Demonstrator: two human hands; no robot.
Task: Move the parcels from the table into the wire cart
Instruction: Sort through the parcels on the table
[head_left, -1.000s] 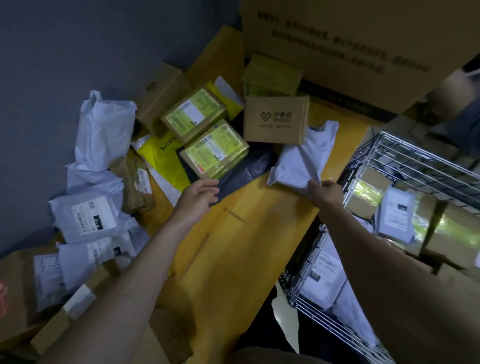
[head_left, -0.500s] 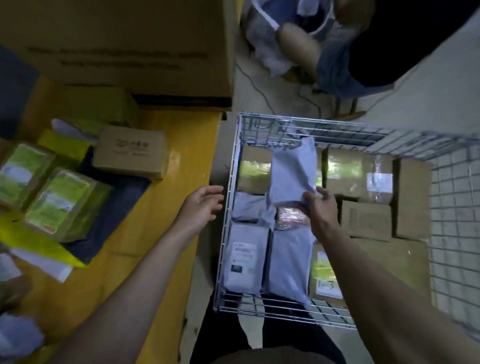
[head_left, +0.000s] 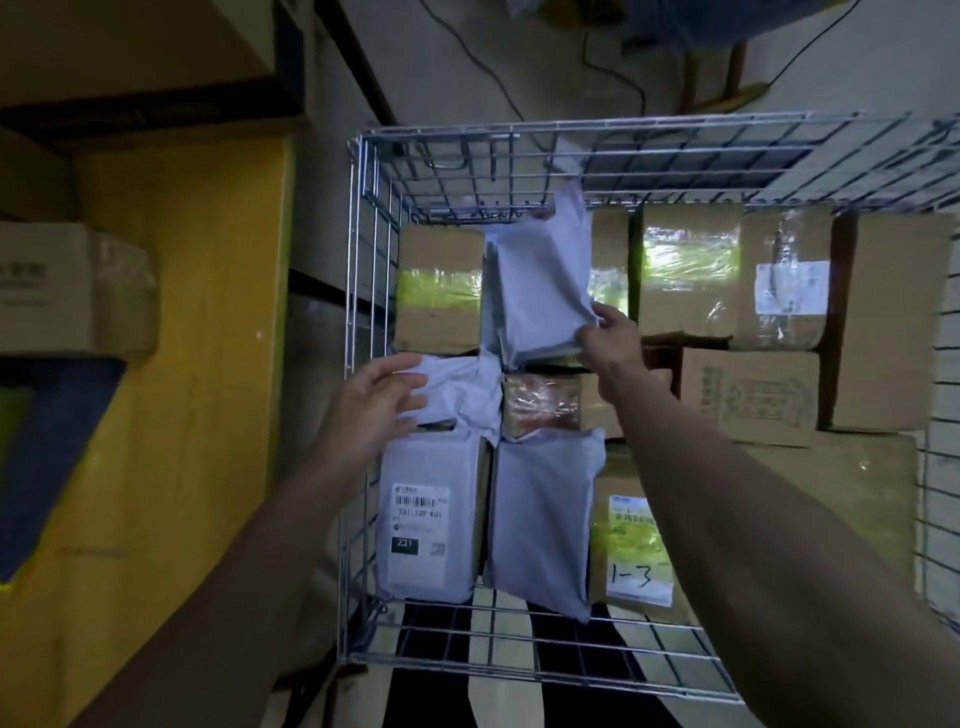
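One grey mailer (head_left: 540, 280) is the parcel in hand: it hangs over the middle of the wire cart (head_left: 363, 364), above the packed boxes, pinched at its lower corner by the right hand (head_left: 608, 338). The left hand (head_left: 371, 410), fingers loosely spread and grasping nothing, rests at another grey mailer (head_left: 462, 387) already lying in the cart (whether it presses or only touches is hard to tell). The step looks like placement. Next, the held mailer probably needs lowering into a gap, then letting go. A brown box (head_left: 67, 291) remains on the yellow counter (head_left: 171, 312).
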